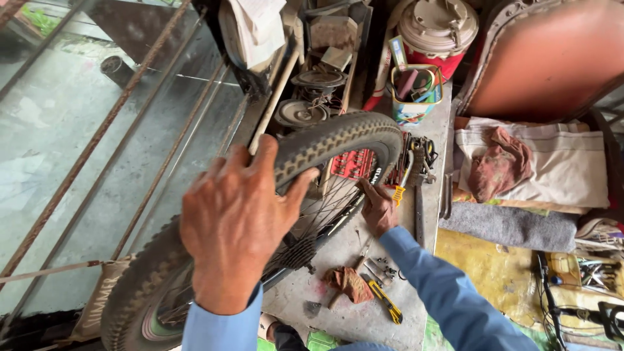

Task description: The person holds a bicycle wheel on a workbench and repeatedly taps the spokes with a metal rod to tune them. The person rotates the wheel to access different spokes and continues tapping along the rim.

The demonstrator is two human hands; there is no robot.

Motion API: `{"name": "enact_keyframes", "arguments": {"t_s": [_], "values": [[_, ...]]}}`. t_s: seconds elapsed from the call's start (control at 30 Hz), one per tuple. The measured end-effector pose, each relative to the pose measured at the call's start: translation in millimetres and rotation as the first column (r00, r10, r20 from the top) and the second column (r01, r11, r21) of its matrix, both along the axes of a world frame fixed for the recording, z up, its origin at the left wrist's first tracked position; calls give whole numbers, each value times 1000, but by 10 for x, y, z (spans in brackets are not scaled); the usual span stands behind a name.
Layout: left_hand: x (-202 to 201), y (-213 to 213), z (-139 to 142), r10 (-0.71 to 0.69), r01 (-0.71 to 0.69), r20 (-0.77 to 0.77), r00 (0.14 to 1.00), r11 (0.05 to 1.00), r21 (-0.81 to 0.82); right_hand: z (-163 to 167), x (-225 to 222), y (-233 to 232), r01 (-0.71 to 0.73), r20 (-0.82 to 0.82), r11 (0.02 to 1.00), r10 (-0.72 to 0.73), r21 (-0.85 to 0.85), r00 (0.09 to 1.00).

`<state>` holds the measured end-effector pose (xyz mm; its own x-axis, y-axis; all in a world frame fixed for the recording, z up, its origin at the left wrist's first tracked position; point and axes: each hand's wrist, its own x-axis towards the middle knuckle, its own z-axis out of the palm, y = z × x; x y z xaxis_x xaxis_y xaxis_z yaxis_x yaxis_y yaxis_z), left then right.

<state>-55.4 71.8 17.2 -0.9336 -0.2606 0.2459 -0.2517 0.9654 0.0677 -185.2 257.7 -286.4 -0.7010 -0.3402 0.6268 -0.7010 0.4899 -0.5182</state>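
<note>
A bicycle wheel with a knobby black tyre [338, 140] stands tilted over a grey workbench [364, 318], its spokes and sprocket cluster [296, 253] facing right. My left hand [237, 218] grips the tyre tread from above, fingers wrapped over it. My right hand [379, 208], in a blue sleeve, presses against the inner side of the tyre and rim near the right end of the wheel, fingers closed on the tyre edge.
Loose tools lie on the bench: a yellow-handled tool [387, 302], a crumpled rag [351, 285], small metal parts. A box of tools [416, 94], a lidded red jug [439, 29], folded cloths [539, 162] and rusty bars [97, 140] surround the wheel.
</note>
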Motion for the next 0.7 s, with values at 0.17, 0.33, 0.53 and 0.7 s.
{"name": "enact_keyframes", "arguments": {"t_s": [0.17, 0.33, 0.53, 0.7], "values": [[27, 46, -37, -26, 20, -81, 996, 998, -65, -137, 489, -165, -162, 131, 987, 159, 18, 979], [27, 41, -43, -43, 35, -125, 991, 997, -68, -50, 179, 37, -253, 5, 967, 253, -25, 967], [39, 45, -54, -46, 46, -63, 997, 999, 0, -113, 308, -62, -99, -103, 992, 107, 80, 989], [55, 46, -51, -36, 32, -86, 996, 999, -41, -258, 402, -87, -328, -181, 941, 338, 83, 923]]}}
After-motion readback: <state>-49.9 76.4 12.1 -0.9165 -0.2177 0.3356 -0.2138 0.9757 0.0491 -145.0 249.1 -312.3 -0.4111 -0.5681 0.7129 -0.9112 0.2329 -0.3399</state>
